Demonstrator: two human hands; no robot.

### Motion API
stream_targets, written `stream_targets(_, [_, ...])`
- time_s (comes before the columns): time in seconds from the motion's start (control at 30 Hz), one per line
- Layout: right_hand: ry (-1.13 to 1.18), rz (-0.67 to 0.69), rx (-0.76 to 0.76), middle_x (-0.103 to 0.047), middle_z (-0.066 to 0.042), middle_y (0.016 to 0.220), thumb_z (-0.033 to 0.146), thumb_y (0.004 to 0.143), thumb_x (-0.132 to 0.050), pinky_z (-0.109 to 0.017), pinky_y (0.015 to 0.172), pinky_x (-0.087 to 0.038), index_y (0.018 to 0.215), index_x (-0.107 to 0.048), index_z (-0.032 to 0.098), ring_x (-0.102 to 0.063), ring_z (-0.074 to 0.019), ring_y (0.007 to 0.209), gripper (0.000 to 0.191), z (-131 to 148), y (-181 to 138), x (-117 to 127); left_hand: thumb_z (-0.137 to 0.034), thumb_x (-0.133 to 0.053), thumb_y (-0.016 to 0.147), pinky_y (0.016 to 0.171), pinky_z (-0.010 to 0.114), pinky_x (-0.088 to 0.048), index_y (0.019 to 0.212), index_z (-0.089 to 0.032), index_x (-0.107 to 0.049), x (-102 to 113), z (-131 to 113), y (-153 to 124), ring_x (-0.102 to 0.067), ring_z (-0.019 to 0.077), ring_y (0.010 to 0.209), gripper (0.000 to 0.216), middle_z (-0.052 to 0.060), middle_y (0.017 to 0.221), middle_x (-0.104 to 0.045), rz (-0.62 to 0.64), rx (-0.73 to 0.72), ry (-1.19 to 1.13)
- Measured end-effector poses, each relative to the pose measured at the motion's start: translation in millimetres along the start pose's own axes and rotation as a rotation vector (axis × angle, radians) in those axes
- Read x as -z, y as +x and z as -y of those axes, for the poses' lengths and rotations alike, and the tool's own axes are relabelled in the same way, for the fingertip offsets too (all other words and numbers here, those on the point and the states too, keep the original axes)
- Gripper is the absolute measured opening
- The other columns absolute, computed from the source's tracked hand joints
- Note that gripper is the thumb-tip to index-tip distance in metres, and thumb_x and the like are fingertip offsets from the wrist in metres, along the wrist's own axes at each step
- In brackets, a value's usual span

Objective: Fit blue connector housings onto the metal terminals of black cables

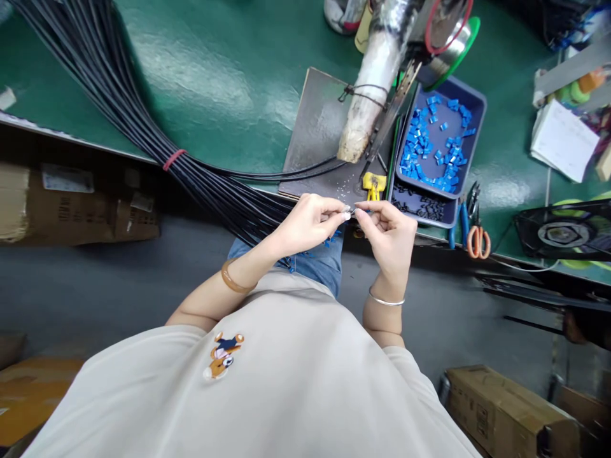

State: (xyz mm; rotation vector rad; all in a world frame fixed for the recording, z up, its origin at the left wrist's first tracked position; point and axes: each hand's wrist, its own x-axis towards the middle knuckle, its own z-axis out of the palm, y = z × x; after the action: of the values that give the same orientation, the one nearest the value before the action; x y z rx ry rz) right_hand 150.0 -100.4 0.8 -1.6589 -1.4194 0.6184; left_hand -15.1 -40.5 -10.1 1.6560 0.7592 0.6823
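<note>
Black cable bundle (143, 127) is laid across green worktop (214, 76) at 10 o'clock of the hands, bound by red tie (173, 159). Left hand (305, 222) and right hand (389, 232) are met at the worktop edge. Small part (352, 213) is pinched by both grips, closed tight; too small to identify. Yellow tool (373, 186) is seen at 12 o'clock, blue tray (478, 121) of blue pieces (420, 143) at 1 o'clock, orange scissors (477, 240) at 3 o'clock.

Bright, even overhead light. Broad soft glare on green bench top (205, 70), upper centre-left; weaker sheen at right. Floor band below bench edge dim, cardboard box (71, 203) at left murky. Centre sharp: left hand (305, 224), right hand (390, 234) crisp, outlines clean. Wide-angle bowing at edges; upper right corner soft, smeared.
</note>
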Motion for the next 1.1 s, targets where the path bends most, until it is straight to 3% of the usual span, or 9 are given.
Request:
stream_targets(0.27, [-0.114,-0.037,0.123,-0.049,0.007,0.056,0.031,0.086,-0.064,-0.021,0.046,-0.028,0.076,-0.062,0.019,-0.033,-0.0036,0.045,0.016,-1.8,-2.6,-5.5,-0.028,-0.056,0.089,0.049,0.02,-0.034,0.069,-0.012,-0.059,4.2,4.2,2.6,-0.043,0.0059,0.048,0.025,-0.001,0.052,-0.052,0.036,0.067,-0.222])
stream_targets(0.43, [-0.045,-0.152,0.105,-0.057,0.005,0.062,0.035,0.087,-0.063,-0.023,0.043,-0.027,0.086,-0.069,0.021,-0.04,-0.0052,0.045,0.015,-5.7,-5.0,-6.0,-0.03,-0.057,0.089,0.049,0.021,-0.034,0.073,-0.013,-0.059,3.7,5.2,2.6,-0.043,0.0061,0.047,0.023,-0.001,0.052,-0.051,0.011,0.099,-0.29])
stream_targets(0.57, [-0.105,-0.148,0.175,-0.069,0.001,0.075,0.034,0.089,-0.062,-0.024,0.046,-0.037,0.104,-0.072,0.026,-0.052,-0.0085,0.05,0.02,-4.1,-5.1,-5.3,-0.028,-0.057,0.089,0.049,0.021,-0.034,0.072,-0.013,-0.06,1.5,5.3,2.5,-0.043,0.0061,0.047,0.022,-0.002,0.051,-0.05,0.008,0.102,-0.283])
stream_targets(0.73, [-0.21,-0.087,0.286,-0.074,-0.001,0.082,0.03,0.09,-0.06,-0.026,0.058,-0.051,0.103,-0.074,0.026,-0.06,-0.0098,0.058,0.02,-1.9,-5.5,-6.0,-0.029,-0.056,0.089,0.049,0.021,-0.035,0.071,-0.013,-0.06,1.9,7.8,1.9,-0.043,0.0061,0.047,0.023,-0.001,0.052,-0.05,0.016,0.087,-0.284])
stream_targets(0.87, [-0.167,-0.088,0.235,-0.075,-0.002,0.085,0.029,0.09,-0.06,-0.026,0.058,-0.052,0.104,-0.074,0.024,-0.061,-0.0096,0.058,0.02,-4.5,-5.6,-7.2,-0.028,-0.056,0.088,0.048,0.021,-0.034,0.075,-0.013,-0.061,2.2,8.4,1.2,-0.043,0.0061,0.048,0.02,-0.002,0.052,-0.049,0.015,0.099,-0.284])
stream_targets(1.1, [-0.069,-0.056,0.116,-0.072,0.0,0.075,0.035,0.089,-0.06,-0.025,0.047,-0.041,0.1,-0.075,0.024,-0.053,-0.008,0.049,0.021,-4.9,-4.5,-7.1,-0.027,-0.058,0.086,0.046,0.02,-0.029,0.077,-0.013,-0.062,1.1,7.1,0.7,-0.04,0.0052,0.046,0.018,-0.003,0.052,-0.045,0.013,0.118,-0.288])
